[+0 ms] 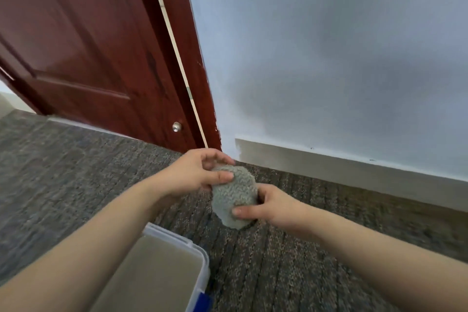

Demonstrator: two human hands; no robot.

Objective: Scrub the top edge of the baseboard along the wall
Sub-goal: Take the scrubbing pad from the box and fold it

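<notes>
I saw the wadded grey-green looped-pile cloth (234, 195) held up over the mottled grey carpet (304, 261), near the door-side end of the pale baseboard (329, 167) but clear of it. The left hand (200, 172) pinched its top and the right hand (271, 206) gripped its lower edge. It looked light, soft and squashy, so I'd bunch it in one palm. The white plastic tub with a blue latch (177, 238) seemed to hold cloudy liquid.

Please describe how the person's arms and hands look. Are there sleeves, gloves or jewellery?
The left hand and the right hand are bare: no gloves, and no rings that I can see. The left forearm and the right forearm are also uncovered as far as the frame shows; no sleeve, watch or bracelet appears.
</notes>
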